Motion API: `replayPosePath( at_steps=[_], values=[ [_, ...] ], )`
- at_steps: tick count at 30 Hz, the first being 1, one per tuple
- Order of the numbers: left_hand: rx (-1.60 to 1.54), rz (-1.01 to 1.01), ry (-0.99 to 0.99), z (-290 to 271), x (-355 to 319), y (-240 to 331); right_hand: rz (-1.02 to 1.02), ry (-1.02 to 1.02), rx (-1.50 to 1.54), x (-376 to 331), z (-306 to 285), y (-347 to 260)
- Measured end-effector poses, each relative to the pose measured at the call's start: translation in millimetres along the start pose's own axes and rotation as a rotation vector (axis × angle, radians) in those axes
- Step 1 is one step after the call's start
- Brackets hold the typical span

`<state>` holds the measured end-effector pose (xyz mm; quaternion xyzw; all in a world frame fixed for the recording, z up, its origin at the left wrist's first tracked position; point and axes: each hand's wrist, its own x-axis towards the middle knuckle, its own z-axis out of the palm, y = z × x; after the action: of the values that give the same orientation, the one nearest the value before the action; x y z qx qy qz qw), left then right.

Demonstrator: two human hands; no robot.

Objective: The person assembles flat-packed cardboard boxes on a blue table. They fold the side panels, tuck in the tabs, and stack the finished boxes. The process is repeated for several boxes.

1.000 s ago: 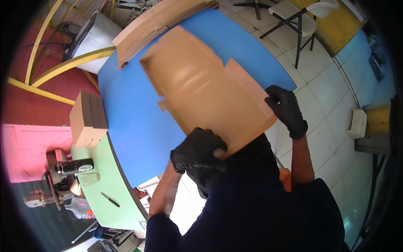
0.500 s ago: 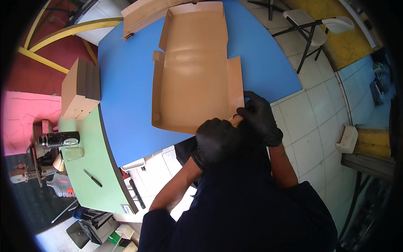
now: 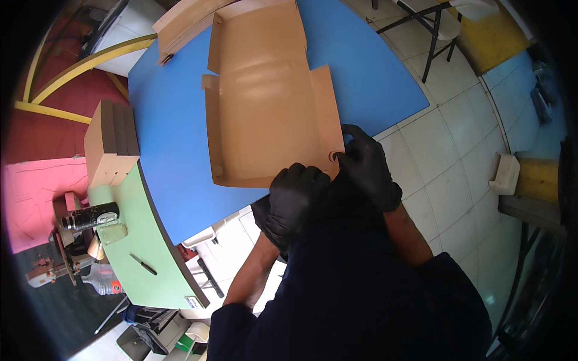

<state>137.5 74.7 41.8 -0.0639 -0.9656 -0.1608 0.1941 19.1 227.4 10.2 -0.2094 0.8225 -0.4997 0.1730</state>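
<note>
An open brown cardboard box [image 3: 265, 129] lies on the blue table, its lid folded out toward the far side. Its left, right and near walls stand up. In a black glove, my left hand [image 3: 296, 195] curls its fingers over the near wall, close to the right corner. My right hand [image 3: 366, 165], gloved the same way, grips that near right corner from outside, thumb and fingers around the right wall. A small curled tab [image 3: 335, 156] shows at the corner beside my right thumb. My left fingertips are partly hidden behind the cardboard.
Flat cardboard pieces [image 3: 189, 27] lie at the blue table's [image 3: 174, 138] far left. More folded cardboard [image 3: 111, 141] stands by the green table [image 3: 141, 240], which bears a knife [image 3: 143, 264], a black bottle [image 3: 90, 216] and a glass jar [image 3: 112, 233]. A folding chair [image 3: 436, 24] stands far right.
The tab that stuck up between my hands now sits in at the near right corner. Both hands have drawn in against the box walls, and the view has shifted slightly.
</note>
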Motion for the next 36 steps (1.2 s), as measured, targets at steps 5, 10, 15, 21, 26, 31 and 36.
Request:
replayPosePath(
  at_steps=[5,10,15,21,26,31,36],
  values=[
    [0.031,-0.028,0.104,2,-15,-1,-0.106,0.016,-0.027,-3,9,2],
    [-0.042,-0.386,0.177,1,-9,-3,-0.04,-0.042,0.118,-12,18,-8],
    [-0.281,-0.562,-0.184,-11,1,-20,0.113,-0.13,0.536,-16,23,-18],
    [-0.233,-0.478,-0.215,-14,1,-32,0.128,-0.129,0.509,-16,23,-21],
    [-0.209,-0.379,-0.275,-11,5,-35,0.13,-0.102,0.658,-15,26,-20],
    [-0.39,-0.622,-0.27,-9,9,-32,0.145,-0.101,0.7,-13,31,-18],
    [-0.403,-0.63,-0.288,-9,10,-32,0.146,-0.068,0.719,-15,34,-18]
  ],
)
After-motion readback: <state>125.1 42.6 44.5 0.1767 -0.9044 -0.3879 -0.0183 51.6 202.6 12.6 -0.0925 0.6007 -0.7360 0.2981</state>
